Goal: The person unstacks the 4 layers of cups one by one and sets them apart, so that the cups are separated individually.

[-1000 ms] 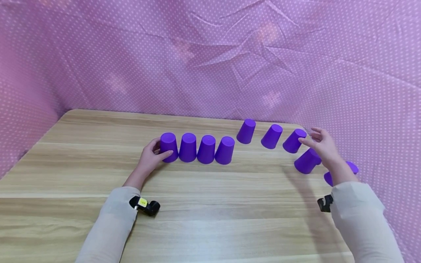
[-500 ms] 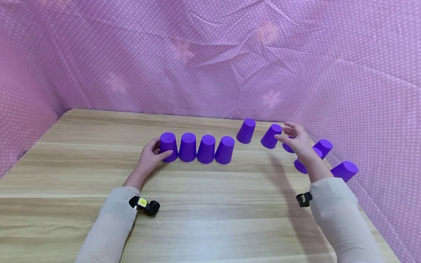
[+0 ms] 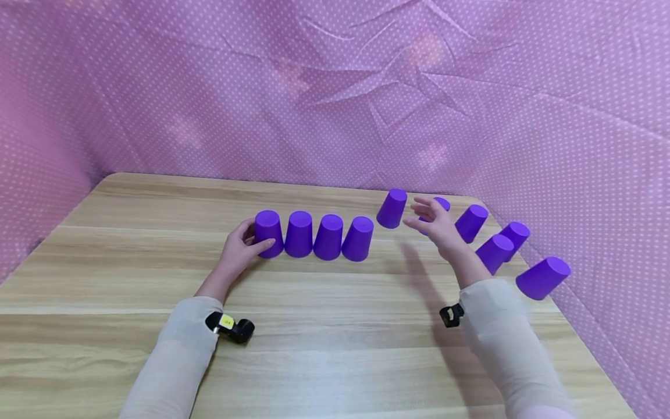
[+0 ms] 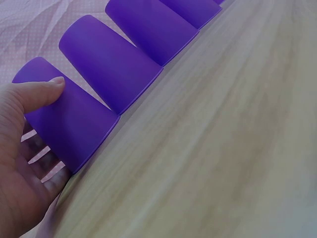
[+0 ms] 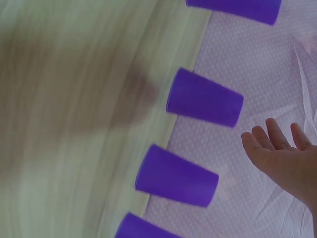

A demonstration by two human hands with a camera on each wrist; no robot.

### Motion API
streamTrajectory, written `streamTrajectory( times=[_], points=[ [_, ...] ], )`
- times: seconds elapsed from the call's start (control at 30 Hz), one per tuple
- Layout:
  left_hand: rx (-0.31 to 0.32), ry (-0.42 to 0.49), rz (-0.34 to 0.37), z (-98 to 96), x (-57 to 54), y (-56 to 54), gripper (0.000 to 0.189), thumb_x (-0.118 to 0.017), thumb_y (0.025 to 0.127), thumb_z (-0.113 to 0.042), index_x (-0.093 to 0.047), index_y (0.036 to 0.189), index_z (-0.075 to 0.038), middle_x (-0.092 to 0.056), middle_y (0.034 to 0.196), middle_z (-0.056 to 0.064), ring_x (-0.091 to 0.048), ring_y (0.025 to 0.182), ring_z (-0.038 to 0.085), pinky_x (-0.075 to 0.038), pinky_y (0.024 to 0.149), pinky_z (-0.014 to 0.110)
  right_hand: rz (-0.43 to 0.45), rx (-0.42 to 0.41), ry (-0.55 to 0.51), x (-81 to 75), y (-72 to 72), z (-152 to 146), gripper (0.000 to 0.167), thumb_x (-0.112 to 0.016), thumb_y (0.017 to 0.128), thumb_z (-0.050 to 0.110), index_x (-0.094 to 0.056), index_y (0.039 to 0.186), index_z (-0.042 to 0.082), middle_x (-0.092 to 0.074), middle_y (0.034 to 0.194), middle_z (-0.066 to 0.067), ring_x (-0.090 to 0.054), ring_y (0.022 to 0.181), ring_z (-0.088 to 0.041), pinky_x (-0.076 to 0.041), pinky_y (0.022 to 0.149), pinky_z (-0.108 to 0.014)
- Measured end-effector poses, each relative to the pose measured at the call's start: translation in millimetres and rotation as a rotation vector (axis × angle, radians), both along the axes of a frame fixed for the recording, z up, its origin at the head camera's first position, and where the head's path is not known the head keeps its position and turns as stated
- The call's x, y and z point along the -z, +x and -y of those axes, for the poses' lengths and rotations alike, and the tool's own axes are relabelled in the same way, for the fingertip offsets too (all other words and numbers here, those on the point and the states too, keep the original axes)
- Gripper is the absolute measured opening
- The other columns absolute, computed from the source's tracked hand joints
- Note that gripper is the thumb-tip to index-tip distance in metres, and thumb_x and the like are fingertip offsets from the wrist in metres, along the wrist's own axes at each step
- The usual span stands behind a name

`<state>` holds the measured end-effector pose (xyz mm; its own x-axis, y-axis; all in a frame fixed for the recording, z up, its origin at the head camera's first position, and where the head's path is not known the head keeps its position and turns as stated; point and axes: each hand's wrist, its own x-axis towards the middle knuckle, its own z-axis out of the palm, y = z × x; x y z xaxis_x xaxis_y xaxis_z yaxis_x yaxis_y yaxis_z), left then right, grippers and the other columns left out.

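Note:
Inverted purple cups stand on the wooden table. My left hand holds the leftmost cup of a close row, thumb across its front and fingers behind it; the left wrist view shows this cup resting on the tabletop. To its right, in the same row, are a second cup, a third cup and a last cup. My right hand hovers in the air with loose fingers, holding nothing. It partly hides a cup behind it, and another cup stands just left of its fingertips.
On the right, more purple cups stand spread out: one cup behind the right wrist, another cup beside the forearm, and a cup nearest the right edge. Pink dotted cloth hangs around the table's back and sides.
My right hand has swept leftward above the spread-out cups, from the right side toward the far middle, uncovering cups behind it. The left hand and the row of cups have stayed put.

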<state>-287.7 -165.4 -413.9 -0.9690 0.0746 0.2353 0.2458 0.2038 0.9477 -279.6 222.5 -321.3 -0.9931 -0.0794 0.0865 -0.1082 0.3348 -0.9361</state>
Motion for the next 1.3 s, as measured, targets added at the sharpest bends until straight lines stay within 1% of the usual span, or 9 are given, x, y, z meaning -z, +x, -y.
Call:
streamTrajectory(
  times=[0.23, 0.4, 0.63, 0.73, 0.97, 1.23, 1.3],
  points=[
    [0.001, -0.004, 0.003, 0.7, -1.8, -0.5, 0.059, -0.066, 0.076, -0.012, -0.038, 0.125, 0.003, -0.044, 0.118, 0.023, -0.04, 0.109, 0.031, -0.031, 0.095, 0.04, 0.013, -0.064, -0.043, 8.8, -1.8, 23, 0.064, -0.063, 0.078, 0.012, -0.03, 0.13, 0.0, -0.035, 0.128, -0.022, -0.029, 0.119, -0.033, -0.026, 0.097, -0.042],
    [0.007, -0.003, 0.006, -0.2, -3.7, -0.8, 0.059, -0.066, 0.076, -0.012, -0.038, 0.125, 0.002, -0.043, 0.119, 0.023, -0.039, 0.11, 0.031, -0.031, 0.095, 0.04, 0.039, -0.105, -0.049, 15.8, -5.5, 39, 0.061, -0.063, 0.078, 0.011, -0.032, 0.129, 0.002, -0.037, 0.126, -0.02, -0.03, 0.118, -0.032, -0.029, 0.096, -0.041],
    [0.003, -0.008, 0.002, -1.8, -3.9, -1.0, 0.058, -0.066, 0.075, -0.012, -0.038, 0.125, 0.002, -0.044, 0.118, 0.023, -0.04, 0.11, 0.031, -0.031, 0.095, 0.04, 0.042, -0.155, -0.06, 21.8, -6.5, 52, 0.061, -0.063, 0.077, 0.011, -0.033, 0.128, -0.001, -0.038, 0.125, -0.023, -0.034, 0.115, -0.032, -0.03, 0.095, -0.039],
    [-0.001, -0.011, 0.002, -1.9, -4.6, -0.9, 0.058, -0.066, 0.076, -0.012, -0.038, 0.125, 0.002, -0.044, 0.119, 0.023, -0.04, 0.11, 0.031, -0.031, 0.095, 0.04, 0.04, -0.153, -0.062, 24.5, -7.4, 56, 0.06, -0.063, 0.076, 0.011, -0.035, 0.127, 0.0, -0.039, 0.124, -0.022, -0.037, 0.114, -0.03, -0.032, 0.094, -0.038],
    [-0.003, -0.015, 0.018, -1.5, -5.2, 0.3, 0.059, -0.066, 0.076, -0.011, -0.038, 0.125, 0.002, -0.043, 0.119, 0.023, -0.039, 0.111, 0.031, -0.031, 0.095, 0.039, 0.061, -0.143, -0.063, 33.1, -10.1, 65, 0.06, -0.064, 0.074, 0.006, -0.036, 0.126, 0.0, -0.043, 0.122, -0.02, -0.041, 0.11, -0.029, -0.035, 0.092, -0.036],
    [-0.005, -0.015, 0.029, -0.2, -4.1, 1.2, 0.06, -0.066, 0.076, -0.012, -0.037, 0.126, 0.002, -0.043, 0.12, 0.023, -0.039, 0.111, 0.031, -0.031, 0.095, 0.039, 0.079, -0.142, -0.016, 39.0, -11.8, 75, 0.055, -0.065, 0.072, 0.002, -0.042, 0.122, -0.001, -0.051, 0.11, -0.019, -0.048, 0.101, -0.027, -0.039, 0.088, -0.034],
    [-0.004, -0.016, 0.029, 0.4, -3.5, 1.0, 0.06, -0.066, 0.076, -0.013, -0.037, 0.126, 0.002, -0.043, 0.12, 0.023, -0.039, 0.111, 0.031, -0.031, 0.095, 0.039, 0.083, -0.135, -0.021, 39.7, -12.1, 77, 0.053, -0.065, 0.072, 0.001, -0.043, 0.12, -0.002, -0.052, 0.109, -0.019, -0.049, 0.099, -0.027, -0.04, 0.087, -0.034]
  ],
)
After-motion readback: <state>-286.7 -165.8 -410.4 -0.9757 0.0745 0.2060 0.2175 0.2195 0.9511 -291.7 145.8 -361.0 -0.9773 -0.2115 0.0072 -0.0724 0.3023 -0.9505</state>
